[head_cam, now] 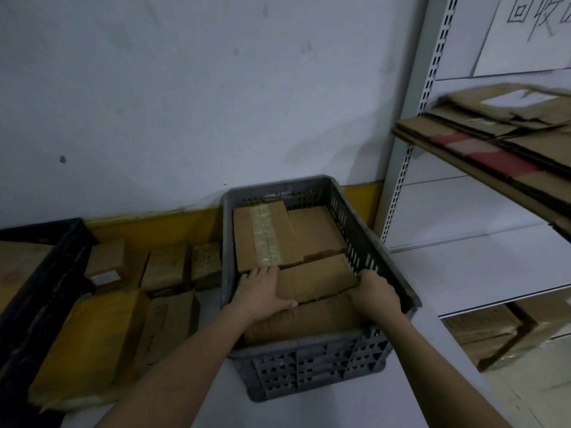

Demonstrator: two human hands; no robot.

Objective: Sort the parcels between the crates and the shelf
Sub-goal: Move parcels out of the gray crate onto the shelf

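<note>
1. Down inside the grey crate [383, 251], we have both hands on one small parcel [315, 278] that lies on top of the other boxes, near the crate's front-right corner.
2. Our left hand [262, 293] lies mostly flat along the parcel's left edge, fingers extended toward the taped box [262, 239] behind it and thumb hooked at the near edge; it braces more than it grips.
3. Our right hand [375, 293] curls over the parcel's right corner, against the crate wall, fingers closed around that edge.
4. We judge that a hand on each side keeps the flat box level as it comes up out of the tight packing.
5. Loose parcels [167, 267] sit on the floor to the left, beside a black crate [46, 291].
6. On the right, the shelf [438, 149] carries flattened cardboard [509, 140], with more boxes lower down; which destination suits this parcel we cannot tell.
</note>
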